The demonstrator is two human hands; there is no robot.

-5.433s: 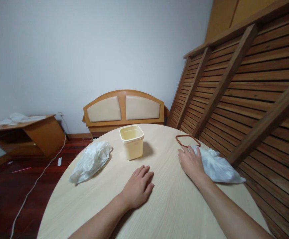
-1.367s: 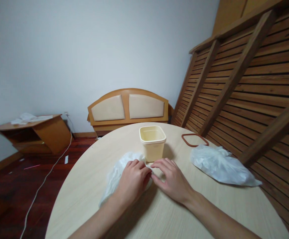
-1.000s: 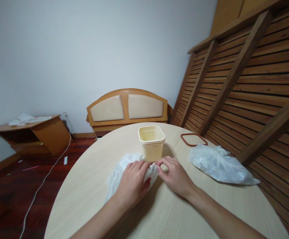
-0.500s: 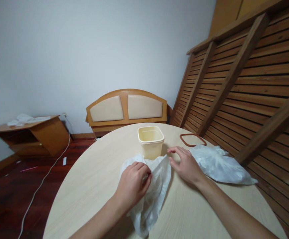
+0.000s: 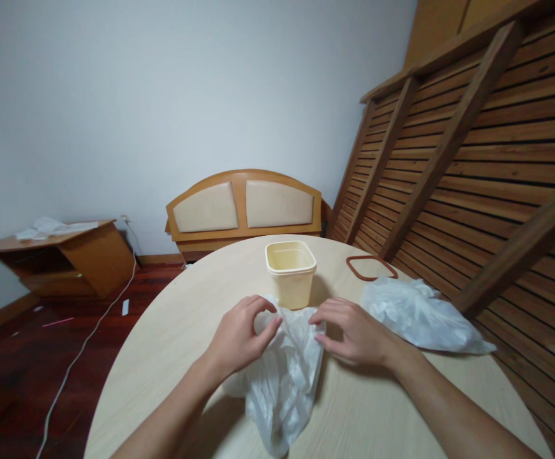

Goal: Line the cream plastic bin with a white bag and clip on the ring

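Observation:
A crumpled white plastic bag (image 5: 284, 376) lies on the round table in front of me. My left hand (image 5: 245, 335) is at its upper left edge, thumb and forefinger curled together on the thin plastic. On the other side, my right hand (image 5: 351, 331) has its fingers and thumb around the bag's upper right edge. Just behind the bag stands a pale yellow square tub (image 5: 291, 280), upright, with its top uncovered and no contents visible inside.
A brown rounded-square ring (image 5: 372, 276) lies at the table's right rear. Beside my right forearm rests a filled white plastic bag (image 5: 423, 319). Dark slatted wooden panels (image 5: 488, 172) lean close along the right. A cable (image 5: 83, 350) crosses the floor at left.
My left hand has shifted left and its fingers have loosened from a tighter curl. My right hand has come down and inward onto the bag's edge. The bag is more bunched.

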